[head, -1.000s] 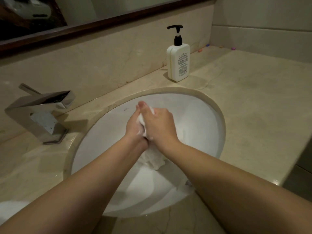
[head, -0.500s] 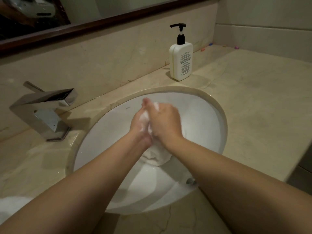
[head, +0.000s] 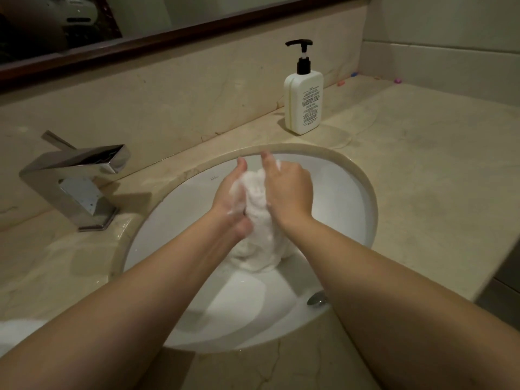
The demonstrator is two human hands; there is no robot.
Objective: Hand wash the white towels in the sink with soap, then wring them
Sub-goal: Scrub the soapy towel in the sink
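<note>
Hanging into the white sink basin (head: pixel 349 198), the sudsy white towel (head: pixel 257 229) looked limp, waterlogged and slippery, likely best gripped at its bunched upper part. Left hand (head: pixel 230 198) and right hand (head: pixel 289 190) held that bunch between them; how far the fingers curled, I could not tell.

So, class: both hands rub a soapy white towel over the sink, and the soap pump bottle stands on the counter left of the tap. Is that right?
Not quite. In the head view, the soap pump bottle stands right of the tap. Otherwise right: left hand and right hand rub the white towel over the sink.
</note>
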